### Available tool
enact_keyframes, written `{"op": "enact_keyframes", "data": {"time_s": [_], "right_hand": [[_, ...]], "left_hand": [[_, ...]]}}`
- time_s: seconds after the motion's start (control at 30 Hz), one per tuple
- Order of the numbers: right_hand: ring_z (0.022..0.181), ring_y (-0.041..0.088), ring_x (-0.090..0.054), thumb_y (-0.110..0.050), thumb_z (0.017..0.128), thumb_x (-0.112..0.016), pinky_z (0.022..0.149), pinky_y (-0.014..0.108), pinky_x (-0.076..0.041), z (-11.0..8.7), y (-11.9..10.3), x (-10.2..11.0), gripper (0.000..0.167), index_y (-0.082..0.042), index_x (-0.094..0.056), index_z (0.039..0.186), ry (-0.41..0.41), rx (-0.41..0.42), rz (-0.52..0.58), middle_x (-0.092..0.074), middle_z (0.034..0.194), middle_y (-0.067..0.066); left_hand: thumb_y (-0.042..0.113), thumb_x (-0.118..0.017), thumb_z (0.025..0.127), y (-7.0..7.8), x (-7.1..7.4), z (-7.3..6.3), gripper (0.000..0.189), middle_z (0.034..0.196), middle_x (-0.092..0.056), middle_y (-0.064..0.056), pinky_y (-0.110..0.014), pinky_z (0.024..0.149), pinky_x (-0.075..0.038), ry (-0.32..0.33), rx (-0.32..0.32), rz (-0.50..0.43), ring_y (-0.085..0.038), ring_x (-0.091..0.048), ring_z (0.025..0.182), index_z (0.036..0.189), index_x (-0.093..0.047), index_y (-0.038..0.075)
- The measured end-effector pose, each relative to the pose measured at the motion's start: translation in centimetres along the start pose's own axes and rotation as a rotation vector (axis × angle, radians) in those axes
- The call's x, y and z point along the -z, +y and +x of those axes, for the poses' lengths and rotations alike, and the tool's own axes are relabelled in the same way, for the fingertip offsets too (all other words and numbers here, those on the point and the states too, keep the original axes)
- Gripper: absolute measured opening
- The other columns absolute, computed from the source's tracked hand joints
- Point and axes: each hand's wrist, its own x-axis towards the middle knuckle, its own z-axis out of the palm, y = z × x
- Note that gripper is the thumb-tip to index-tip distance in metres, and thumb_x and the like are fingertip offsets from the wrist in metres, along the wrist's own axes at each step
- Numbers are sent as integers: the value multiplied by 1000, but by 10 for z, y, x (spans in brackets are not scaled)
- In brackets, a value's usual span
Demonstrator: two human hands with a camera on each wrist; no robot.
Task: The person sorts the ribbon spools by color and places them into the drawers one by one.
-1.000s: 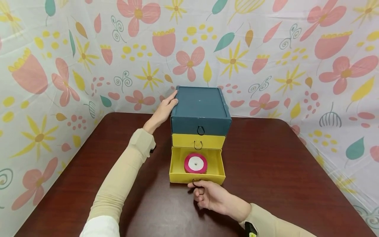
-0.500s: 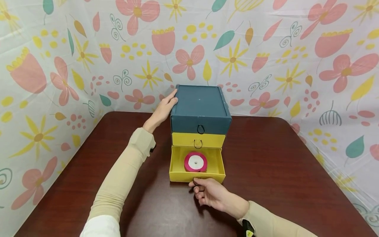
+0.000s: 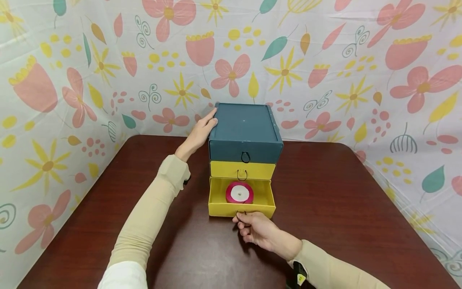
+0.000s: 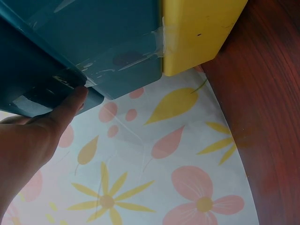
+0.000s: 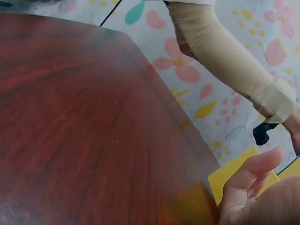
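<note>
A dark blue drawer box (image 3: 242, 122) stands on top of yellow drawers, each front fitted with a black loop. My left hand (image 3: 200, 130) rests along the blue box's upper left side, fingers extended; the left wrist view shows the same hand (image 4: 49, 124) against the blue side. The bottom yellow drawer (image 3: 223, 210) is pulled out. Inside it lies a ribbon spool (image 3: 240, 193), magenta around a white centre, its near edge hidden by the drawer front. My right hand (image 3: 261, 229) pinches the bottom drawer's loop (image 3: 238, 216) between thumb and curled fingers.
The middle yellow drawer (image 3: 225, 170) is closed beneath the blue box. All of it stands on a dark red-brown wooden table (image 3: 332, 200). A floral cloth (image 3: 310, 52) hangs behind and along the sides. Clear tape (image 4: 161, 40) spans the blue and yellow sides.
The bottom drawer has slid a little way inward, with the spool in it. My right hand has moved forward with the drawer front. The left hand has stayed on the blue box.
</note>
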Motion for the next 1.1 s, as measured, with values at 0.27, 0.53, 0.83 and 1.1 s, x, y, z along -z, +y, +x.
{"op": "enact_keyframes", "data": {"time_s": [0.27,0.53,0.83,1.1], "right_hand": [[52,2,-39,-18,104,-41,47,13,-34,8,-4,6,26,-8,-60,89,-1,12,-6,-50,64,-7],[50,3,-38,-18,104,-42,44,13,-32,15,-9,9,24,-7,-59,92,19,10,-10,-48,65,-6],[51,4,-38,-18,104,-43,45,14,-33,26,-17,12,23,-5,-59,93,42,17,-13,-48,65,-5],[51,5,-39,-18,103,-44,45,14,-33,36,-23,15,22,-4,-59,94,78,14,-15,-49,65,-4]], "left_hand": [[40,-32,104,1,0,-1,56,163,-14,5,-44,120,-22,3,-2,5,-19,-18,150,156,-17,28],[40,-31,104,-1,-1,-1,56,163,-16,3,-45,120,-23,-1,3,7,-21,-22,149,156,-17,25],[40,-31,104,0,0,0,55,163,-14,4,-44,120,-22,-1,1,12,-20,-19,150,156,-17,29],[41,-31,104,1,0,0,55,163,-14,5,-44,121,-22,-2,1,16,-19,-18,150,156,-16,29]]}}
